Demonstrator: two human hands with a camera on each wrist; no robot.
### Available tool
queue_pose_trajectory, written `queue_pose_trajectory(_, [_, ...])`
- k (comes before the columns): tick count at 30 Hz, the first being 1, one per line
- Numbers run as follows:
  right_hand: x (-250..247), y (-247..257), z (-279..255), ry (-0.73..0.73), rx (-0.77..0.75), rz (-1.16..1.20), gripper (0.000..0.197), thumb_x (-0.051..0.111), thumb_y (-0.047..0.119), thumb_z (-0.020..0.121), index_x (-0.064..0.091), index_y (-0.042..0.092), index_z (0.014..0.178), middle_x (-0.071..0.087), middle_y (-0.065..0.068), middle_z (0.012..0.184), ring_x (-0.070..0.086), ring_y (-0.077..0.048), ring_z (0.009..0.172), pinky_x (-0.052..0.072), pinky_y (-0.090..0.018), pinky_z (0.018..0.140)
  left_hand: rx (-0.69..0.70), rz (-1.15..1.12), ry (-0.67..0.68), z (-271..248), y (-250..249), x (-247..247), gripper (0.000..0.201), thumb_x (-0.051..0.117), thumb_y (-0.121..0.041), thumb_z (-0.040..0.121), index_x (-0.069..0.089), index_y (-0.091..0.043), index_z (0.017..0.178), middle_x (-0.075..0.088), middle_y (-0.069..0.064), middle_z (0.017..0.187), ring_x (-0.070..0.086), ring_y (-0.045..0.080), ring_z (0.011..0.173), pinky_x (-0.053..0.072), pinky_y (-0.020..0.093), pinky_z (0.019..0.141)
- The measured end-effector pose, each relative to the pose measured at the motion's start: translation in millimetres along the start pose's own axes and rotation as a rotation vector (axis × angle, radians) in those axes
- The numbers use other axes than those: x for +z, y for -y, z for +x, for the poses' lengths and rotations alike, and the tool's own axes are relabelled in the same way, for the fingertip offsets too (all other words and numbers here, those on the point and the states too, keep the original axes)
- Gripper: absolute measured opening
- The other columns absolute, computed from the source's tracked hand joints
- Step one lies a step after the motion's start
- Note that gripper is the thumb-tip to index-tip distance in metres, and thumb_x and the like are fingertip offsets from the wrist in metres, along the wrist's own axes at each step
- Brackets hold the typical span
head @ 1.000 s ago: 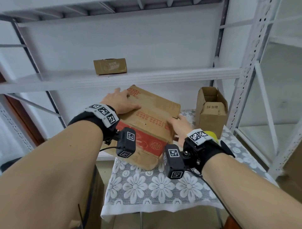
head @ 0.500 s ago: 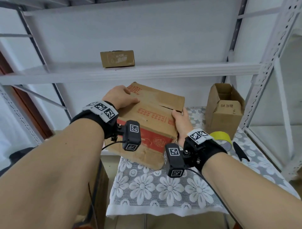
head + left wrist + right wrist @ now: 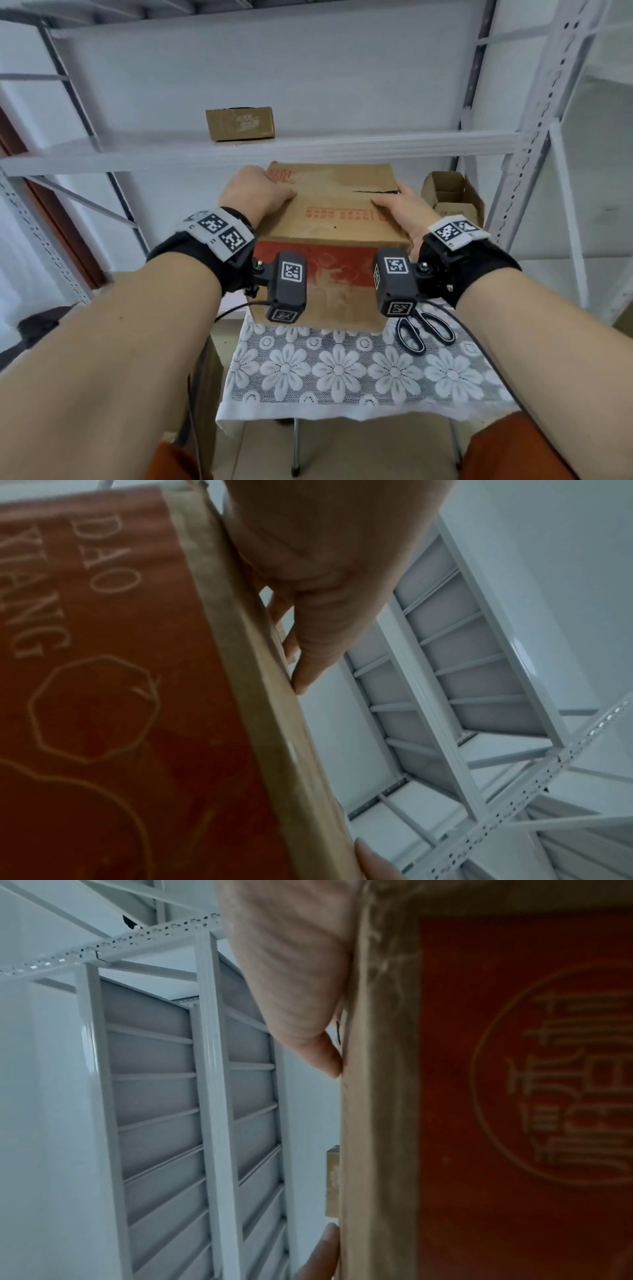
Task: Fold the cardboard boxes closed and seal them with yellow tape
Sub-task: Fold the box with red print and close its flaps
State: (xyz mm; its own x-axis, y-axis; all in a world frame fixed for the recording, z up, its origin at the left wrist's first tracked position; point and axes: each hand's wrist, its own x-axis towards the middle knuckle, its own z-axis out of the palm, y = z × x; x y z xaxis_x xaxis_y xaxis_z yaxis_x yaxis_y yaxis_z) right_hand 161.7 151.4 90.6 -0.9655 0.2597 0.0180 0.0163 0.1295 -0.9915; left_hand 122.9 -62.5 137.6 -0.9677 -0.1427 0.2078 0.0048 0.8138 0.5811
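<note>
A large cardboard box (image 3: 329,222) with a red printed front stands on the table, its top flaps folded down; a dark slit shows at the top right. My left hand (image 3: 257,197) grips its top left edge, thumb on top and fingers down the side (image 3: 308,647). My right hand (image 3: 399,209) grips the top right edge the same way, fingers along the side wall (image 3: 325,1053). The wrist views show the box's red face (image 3: 120,696) (image 3: 514,1096) close up. A smaller open cardboard box (image 3: 452,195) stands behind at the right. No yellow tape is in view.
Black scissors (image 3: 424,329) lie on the lace flower cloth of the table (image 3: 342,373), right of the box. A small closed box (image 3: 239,124) sits on the grey shelf (image 3: 342,145) above. Shelf uprights (image 3: 534,137) stand close on the right.
The box has been turned from a slanted pose to face me squarely. My right hand slid from its near corner to the top right edge. The yellow roll has gone out of view.
</note>
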Motion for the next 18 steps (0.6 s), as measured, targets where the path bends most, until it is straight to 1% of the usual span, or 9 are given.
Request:
queue_pose_trajectory(3, [-7.2, -16.0, -7.1, 0.019, 0.045, -0.019, 0.040, 0.060, 0.025, 0.086, 0.053, 0.016, 0.124, 0.067, -0.013, 0.113, 0.065, -0.028, 0.100, 0.052, -0.047, 0.092, 0.000, 0.068, 0.064, -9.2, 6.7, 18.9, 0.045, 0.068, -0.048, 0.082, 0.066, -0.015, 0.113, 0.065, 0.006, 0.117, 0.061, 0.028, 0.105, 0.051, 0.036, 0.089])
queue_pose_trajectory(5, [-8.8, -28.5, -10.8, 0.032, 0.072, -0.056, 0.036, 0.055, 0.018, 0.093, 0.050, 0.008, 0.127, 0.066, -0.017, 0.114, 0.065, -0.028, 0.095, 0.053, -0.044, 0.090, -0.001, 0.135, 0.134, -13.6, 14.2, 31.6, 0.046, 0.067, -0.050, 0.083, 0.066, -0.014, 0.113, 0.065, 0.006, 0.117, 0.061, 0.027, 0.104, 0.050, 0.035, 0.085])
queue_pose_trajectory(8, [-8.8, -38.9, -13.5, 0.045, 0.042, -0.158, 0.043, 0.050, 0.015, 0.095, 0.042, 0.010, 0.137, 0.063, -0.006, 0.108, 0.063, -0.026, 0.098, 0.053, -0.039, 0.088, 0.031, 0.190, 0.158, -20.7, 22.5, 44.9, 0.042, 0.061, -0.046, 0.088, 0.061, -0.013, 0.115, 0.064, 0.008, 0.118, 0.060, 0.029, 0.106, 0.047, 0.035, 0.084])
queue_pose_trajectory(9, [-8.6, -39.2, -13.6, 0.052, 0.011, -0.214, 0.049, 0.048, 0.015, 0.096, 0.036, 0.013, 0.142, 0.058, -0.002, 0.114, 0.060, -0.024, 0.103, 0.053, -0.035, 0.086, 0.041, 0.205, 0.146, -22.8, 23.0, 48.3, 0.041, 0.058, -0.044, 0.090, 0.058, -0.013, 0.118, 0.062, 0.010, 0.121, 0.058, 0.031, 0.110, 0.046, 0.037, 0.088])
queue_pose_trajectory(10, [-8.5, -38.8, -13.2, 0.055, -0.021, -0.287, 0.053, 0.047, 0.016, 0.096, 0.030, 0.014, 0.147, 0.051, -0.002, 0.127, 0.055, -0.023, 0.111, 0.049, -0.033, 0.090, 0.049, 0.222, 0.136, -24.2, 22.7, 51.5, 0.043, 0.055, -0.042, 0.092, 0.054, -0.012, 0.122, 0.058, 0.013, 0.126, 0.054, 0.033, 0.115, 0.044, 0.039, 0.093])
queue_pose_trajectory(12, [-7.9, -37.1, -10.8, 0.068, -0.094, -0.471, 0.053, 0.045, 0.018, 0.098, 0.028, 0.013, 0.148, 0.030, -0.005, 0.152, 0.036, -0.022, 0.135, 0.032, -0.035, 0.110, 0.060, 0.273, 0.119, -28.6, 19.5, 55.6, 0.048, 0.049, -0.036, 0.095, 0.045, -0.009, 0.134, 0.040, 0.019, 0.143, 0.038, 0.036, 0.130, 0.035, 0.044, 0.106])
queue_pose_trajectory(14, [-8.1, -35.8, -9.9, 0.090, -0.135, -0.586, 0.047, 0.039, 0.019, 0.100, 0.035, 0.010, 0.146, 0.019, -0.004, 0.158, 0.021, -0.021, 0.143, 0.017, -0.033, 0.116, 0.138, 0.326, 0.101, -29.8, 16.1, 60.2, 0.047, 0.045, -0.028, 0.097, 0.044, -0.006, 0.138, 0.028, 0.018, 0.152, 0.028, 0.035, 0.139, 0.027, 0.044, 0.113])
queue_pose_trajectory(16, [-10.4, -36.5, -8.3, 0.096, -0.131, -0.608, 0.044, 0.036, 0.019, 0.101, 0.037, 0.010, 0.145, 0.017, -0.004, 0.159, 0.019, -0.020, 0.144, 0.015, -0.033, 0.117, 0.272, 0.325, 0.157, -34.8, 9.3, 61.6, 0.041, 0.043, -0.031, 0.098, 0.052, -0.009, 0.131, 0.042, 0.014, 0.146, 0.041, 0.033, 0.130, 0.035, 0.040, 0.108])
queue_pose_trajectory(18, [-12.0, -35.8, -9.1, 0.102, -0.137, -0.633, 0.044, 0.034, 0.018, 0.102, 0.036, 0.010, 0.145, 0.015, -0.004, 0.159, 0.017, -0.020, 0.145, 0.013, -0.032, 0.116, 0.379, 0.289, 0.336, -46.8, -0.7, 59.1, 0.052, 0.045, -0.052, 0.097, 0.050, -0.018, 0.135, 0.048, 0.004, 0.142, 0.045, 0.029, 0.128, 0.035, 0.036, 0.105])
